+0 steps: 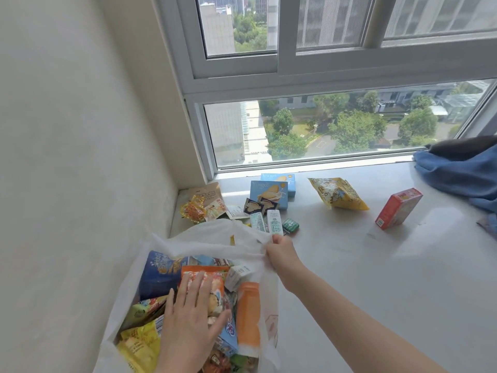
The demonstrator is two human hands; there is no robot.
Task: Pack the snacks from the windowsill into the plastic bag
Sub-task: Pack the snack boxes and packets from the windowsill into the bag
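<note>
A white plastic bag stands open at the lower left, stuffed with several snack packs. My left hand lies flat, fingers spread, on an orange snack packet inside the bag. My right hand pinches the bag's right rim and holds it open. On the windowsill beyond the bag lie loose snacks: two blue biscuit boxes, a yellow chip bag, a red box, a small milk carton, a green packet, a brown pouch and small wrapped sweets.
A white wall closes off the left side. The window runs along the back of the sill. A blue cloth is heaped at the far right, with a dark item on top of it.
</note>
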